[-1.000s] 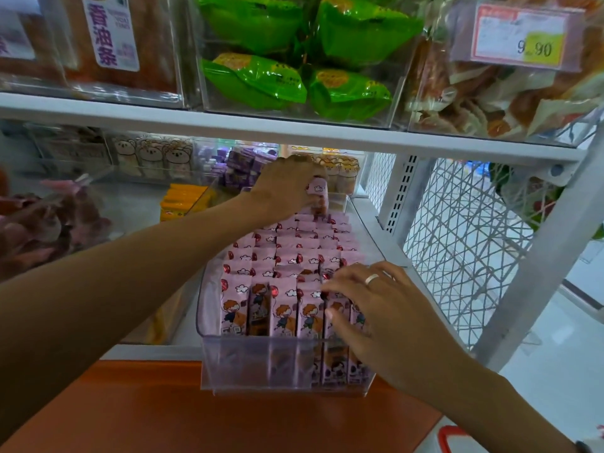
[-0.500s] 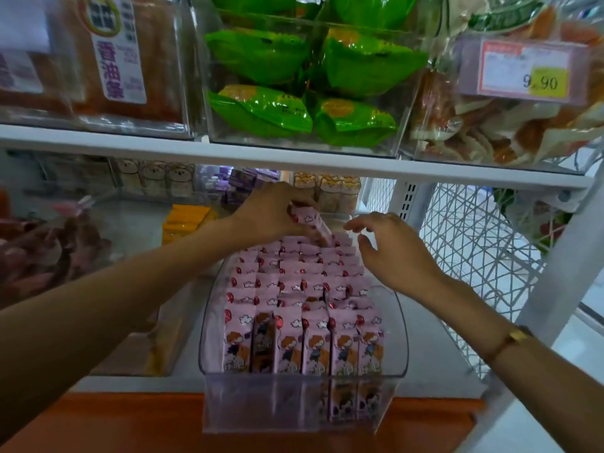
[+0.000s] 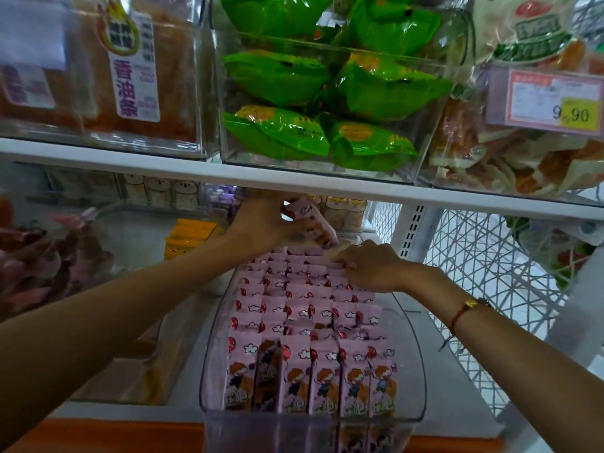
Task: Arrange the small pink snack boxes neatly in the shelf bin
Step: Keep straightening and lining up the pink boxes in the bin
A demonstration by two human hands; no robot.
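A clear plastic shelf bin is pulled forward off the lower shelf and holds several rows of small pink snack boxes standing upright. My left hand grips one loose pink box, tilted, above the back of the bin. My right hand rests with its fingers curled down on the tops of the boxes at the bin's back right corner. Whether it pinches a box cannot be told.
The white upper shelf hangs low just above my left hand. On it stand clear bins of green packets and a price tag. Yellow packs lie left of the bin. A white wire grid closes the right side.
My right hand left the front row, reached to the back right and now lies on the box tops there. My left hand kept the loose pink box at the back. The view tilted up.
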